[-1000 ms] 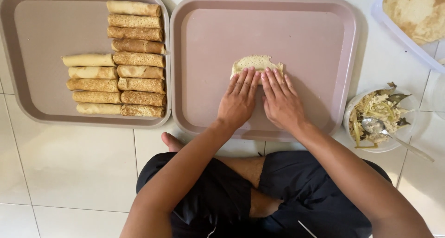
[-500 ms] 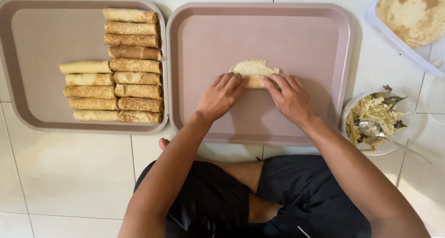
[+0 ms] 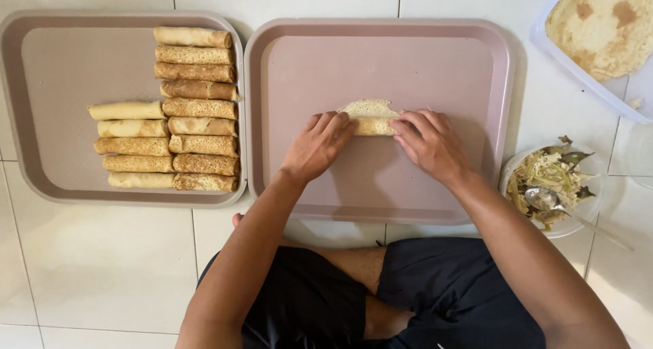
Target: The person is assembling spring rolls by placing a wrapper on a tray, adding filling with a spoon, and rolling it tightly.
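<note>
A half-rolled crepe [image 3: 371, 116] lies near the middle of the right tray [image 3: 490, 84]. It is pressed at its ends by the fingers of the left hand [image 3: 320, 145] and right hand [image 3: 428, 141], curled lightly, not clenched. It is judged soft, light and easily torn; the ends are best held gently.

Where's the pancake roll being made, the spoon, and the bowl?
pancake roll [image 3: 371, 117], head view, middle of the roll.
spoon [image 3: 542, 198], head view, on its scoop.
bowl [image 3: 575, 226], head view, its lower white rim.
</note>
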